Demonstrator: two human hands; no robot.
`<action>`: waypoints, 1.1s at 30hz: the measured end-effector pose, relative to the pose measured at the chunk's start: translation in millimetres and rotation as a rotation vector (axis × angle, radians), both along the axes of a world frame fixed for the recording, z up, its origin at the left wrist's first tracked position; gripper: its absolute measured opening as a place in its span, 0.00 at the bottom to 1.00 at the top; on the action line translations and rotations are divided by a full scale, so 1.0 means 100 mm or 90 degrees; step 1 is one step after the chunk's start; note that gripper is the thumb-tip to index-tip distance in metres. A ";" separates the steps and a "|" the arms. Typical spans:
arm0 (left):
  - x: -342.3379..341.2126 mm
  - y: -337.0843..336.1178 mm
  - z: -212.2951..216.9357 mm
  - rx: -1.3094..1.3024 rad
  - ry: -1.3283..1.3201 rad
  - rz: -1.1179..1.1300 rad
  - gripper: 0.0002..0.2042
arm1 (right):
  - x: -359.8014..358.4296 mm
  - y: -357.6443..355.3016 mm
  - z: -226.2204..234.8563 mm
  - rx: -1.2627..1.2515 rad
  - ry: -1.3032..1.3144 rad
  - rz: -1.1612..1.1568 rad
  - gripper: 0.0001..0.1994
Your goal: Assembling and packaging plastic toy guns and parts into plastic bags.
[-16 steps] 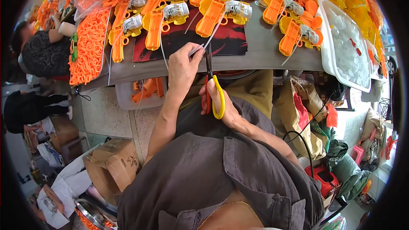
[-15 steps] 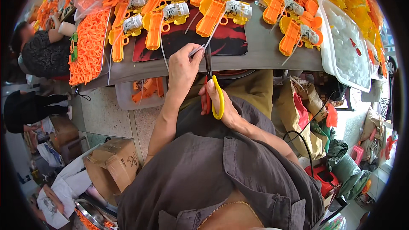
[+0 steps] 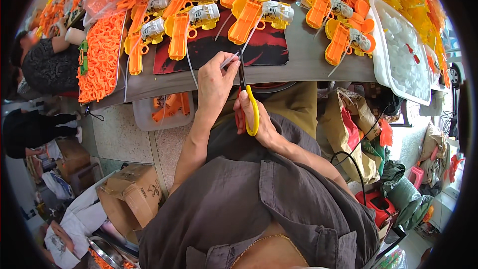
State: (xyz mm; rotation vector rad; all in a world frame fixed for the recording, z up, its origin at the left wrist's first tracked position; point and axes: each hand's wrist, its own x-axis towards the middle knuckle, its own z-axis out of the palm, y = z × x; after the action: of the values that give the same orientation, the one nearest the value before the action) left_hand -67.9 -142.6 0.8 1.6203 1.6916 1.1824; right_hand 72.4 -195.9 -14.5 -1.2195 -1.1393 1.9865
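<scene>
The left hand (image 3: pixel 215 80) is raised at the near edge of the grey table (image 3: pixel 308 60). Its thumb and fingers are pinched together on a thin, pale plastic strip (image 3: pixel 228 62), which looks like a cable tie. The strip comes out of the fingertips to the right and upward, and its free end goes toward the scissors (image 3: pixel 247 100).

The right hand (image 3: pixel 256 122) holds the scissors with yellow handles. The fingers pass through the handle loops and are closed around them. The dark blades point up and away from the person, and they stand just beside the left fingertips, at the place where the strip leaves the pinch. The blades look nearly closed, but I cannot tell whether the strip is between them or only beside them.

So the strip lies above and a little in front of the left grip, and at the tip of the tool in the right grip. Both hands are close together, almost touching.

On the table behind the hands lies a dark red and black mat (image 3: pixel 209 50). On it and around it lie several orange and yellow toy guns (image 3: pixel 247 19). At the left is a heap of small orange parts (image 3: pixel 102 55), and at the right a white tray (image 3: pixel 398 55) with pale pieces.
</scene>
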 end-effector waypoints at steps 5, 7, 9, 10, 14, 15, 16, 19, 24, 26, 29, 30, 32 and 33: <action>0.00 0.00 0.03 -0.029 0.011 -0.014 0.06 | -0.03 -0.01 0.00 -0.004 0.021 -0.030 0.36; -0.01 0.00 0.03 -0.058 0.009 -0.010 0.07 | -0.01 -0.01 0.00 -0.003 0.027 -0.030 0.36; -0.04 -0.04 -0.01 -0.007 -0.040 -0.020 0.07 | 0.04 0.01 0.04 -0.006 -0.008 0.007 0.35; -0.05 -0.05 -0.02 0.044 -0.089 -0.029 0.08 | 0.05 0.00 0.05 -0.003 -0.006 0.010 0.35; -0.47 0.00 0.23 0.090 0.086 0.036 0.10 | -0.01 0.12 0.26 0.031 0.005 -0.001 0.32; -0.52 0.08 0.40 0.081 0.079 0.054 0.11 | -0.05 0.21 0.33 0.002 0.051 0.032 0.31; -0.59 0.16 0.46 0.010 -0.068 0.053 0.09 | -0.09 0.31 0.35 -0.024 0.122 0.062 0.29; -0.65 0.61 0.34 0.134 0.063 0.045 0.09 | -0.29 0.57 0.31 -0.130 0.216 -0.022 0.28; -0.40 0.99 0.39 0.241 0.404 -0.015 0.06 | -0.16 0.67 0.31 -0.178 0.212 -0.161 0.28; -0.37 1.13 0.36 0.216 0.570 -0.072 0.10 | -0.10 0.70 0.34 -0.171 0.197 -0.150 0.29; -0.29 1.22 0.36 0.183 0.707 -0.101 0.09 | -0.12 0.78 0.38 -0.192 0.184 -0.121 0.32; -0.29 1.24 0.35 0.185 0.708 -0.105 0.09 | -0.16 0.80 0.39 -0.189 0.188 -0.095 0.33; -0.30 1.28 0.32 0.170 0.744 -0.113 0.07 | -0.21 0.86 0.37 -0.183 0.188 -0.054 0.37; -0.31 1.29 0.32 0.171 0.747 -0.114 0.07 | -0.24 0.88 0.35 -0.183 0.191 -0.055 0.37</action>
State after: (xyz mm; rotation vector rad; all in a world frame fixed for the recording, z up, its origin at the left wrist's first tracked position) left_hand -98.5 -13.7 32.7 2.8838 1.9367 0.3029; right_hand 48.7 -107.5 20.6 -1.0359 -0.6626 2.2281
